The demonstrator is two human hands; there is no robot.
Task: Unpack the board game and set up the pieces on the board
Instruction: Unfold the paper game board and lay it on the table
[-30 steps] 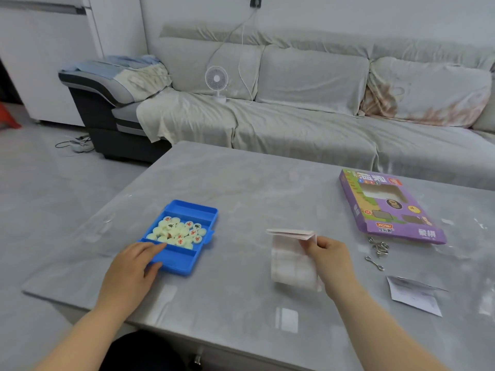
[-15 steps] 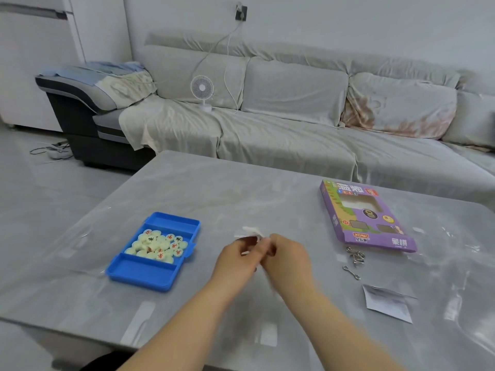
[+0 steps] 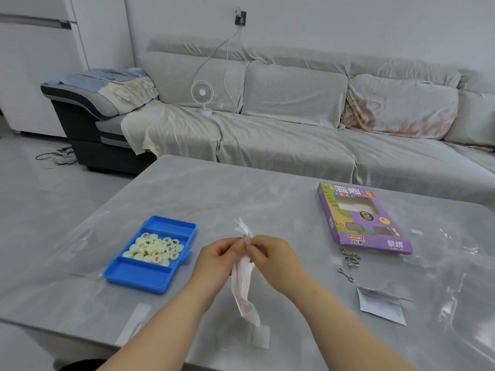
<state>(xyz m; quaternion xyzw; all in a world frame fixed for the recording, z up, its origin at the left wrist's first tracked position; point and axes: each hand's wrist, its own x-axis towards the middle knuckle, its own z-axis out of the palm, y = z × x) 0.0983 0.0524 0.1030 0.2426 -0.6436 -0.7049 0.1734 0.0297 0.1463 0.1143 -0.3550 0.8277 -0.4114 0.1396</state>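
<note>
Nearest, pinched at its top edge by curled fingertips of left hand (image 3: pixel 218 259) and right hand (image 3: pixel 270 257): folded white paper board sheet with pink lines (image 3: pixel 242 277), hanging over grey marble table (image 3: pixel 241 199). Unfolding step, probably; next calls for parting the layers and laying flat. Further out, cream round pieces (image 3: pixel 155 249) heaped in blue plastic tray (image 3: pixel 139 277), purple cardboard box (image 3: pixel 361 218) far right.

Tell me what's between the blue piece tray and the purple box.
Head view: the left hand and right hand, pinching the folded paper board above the table.
</note>
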